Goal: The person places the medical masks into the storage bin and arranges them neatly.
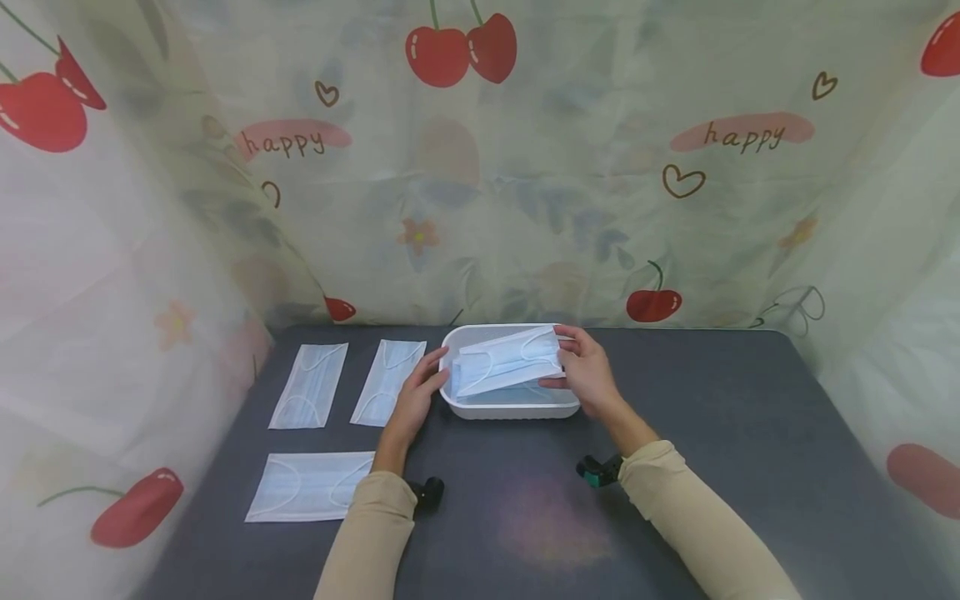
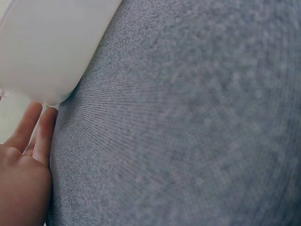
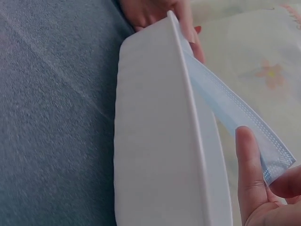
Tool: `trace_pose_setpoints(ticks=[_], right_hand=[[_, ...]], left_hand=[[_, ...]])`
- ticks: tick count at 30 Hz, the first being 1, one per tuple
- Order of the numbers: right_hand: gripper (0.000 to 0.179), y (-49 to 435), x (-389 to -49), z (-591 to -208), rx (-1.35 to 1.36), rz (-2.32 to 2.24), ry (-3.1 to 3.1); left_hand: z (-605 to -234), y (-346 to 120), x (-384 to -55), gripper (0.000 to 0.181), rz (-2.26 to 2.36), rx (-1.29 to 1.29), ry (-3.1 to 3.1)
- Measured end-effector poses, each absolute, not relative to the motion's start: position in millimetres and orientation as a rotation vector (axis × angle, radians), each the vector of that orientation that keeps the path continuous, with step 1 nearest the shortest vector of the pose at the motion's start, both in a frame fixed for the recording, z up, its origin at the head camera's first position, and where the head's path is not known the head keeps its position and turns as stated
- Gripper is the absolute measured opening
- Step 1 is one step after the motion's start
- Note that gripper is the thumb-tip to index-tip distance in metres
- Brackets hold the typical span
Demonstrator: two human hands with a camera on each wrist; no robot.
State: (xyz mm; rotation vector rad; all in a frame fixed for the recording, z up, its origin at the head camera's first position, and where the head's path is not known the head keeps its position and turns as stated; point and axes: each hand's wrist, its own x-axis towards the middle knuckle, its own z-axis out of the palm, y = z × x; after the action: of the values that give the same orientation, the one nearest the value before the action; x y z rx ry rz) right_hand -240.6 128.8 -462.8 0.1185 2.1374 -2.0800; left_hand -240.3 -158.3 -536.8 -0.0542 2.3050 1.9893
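Note:
A white plastic tray [image 1: 517, 412] stands at the back middle of the table. My right hand [image 1: 588, 375] pinches the right end of a light blue face mask [image 1: 506, 362], tilted over the tray with its white ear loops up. In the right wrist view, that mask [image 3: 235, 110] slants up from the tray's far end to my thumb and fingers. My left hand [image 1: 415, 400] holds the tray's left rim, its fingers on both sides of the edge. The left wrist view shows its fingers [image 2: 44, 132] by the tray's end [image 2: 47, 52]. Bluish material lies beneath the mask, partly hidden.
Left of the tray, two masks lie lengthwise, one outer [image 1: 309, 386] and one nearer [image 1: 386, 383]. Closer to me, a third mask [image 1: 311, 487] lies crosswise, partly behind my left sleeve. A patterned curtain [image 1: 525, 208] rises behind the dark grey table [image 1: 712, 433].

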Motion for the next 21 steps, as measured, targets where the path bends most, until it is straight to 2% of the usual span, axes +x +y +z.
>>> trace_pose_setpoints(ticks=[21], right_hand=[[0.049,109.6,-239.4,-477.0,-0.008,-1.914,2.302]], left_hand=[[-538.8,-157.3,-242.2,0.045,1.985,-0.093,2.32]])
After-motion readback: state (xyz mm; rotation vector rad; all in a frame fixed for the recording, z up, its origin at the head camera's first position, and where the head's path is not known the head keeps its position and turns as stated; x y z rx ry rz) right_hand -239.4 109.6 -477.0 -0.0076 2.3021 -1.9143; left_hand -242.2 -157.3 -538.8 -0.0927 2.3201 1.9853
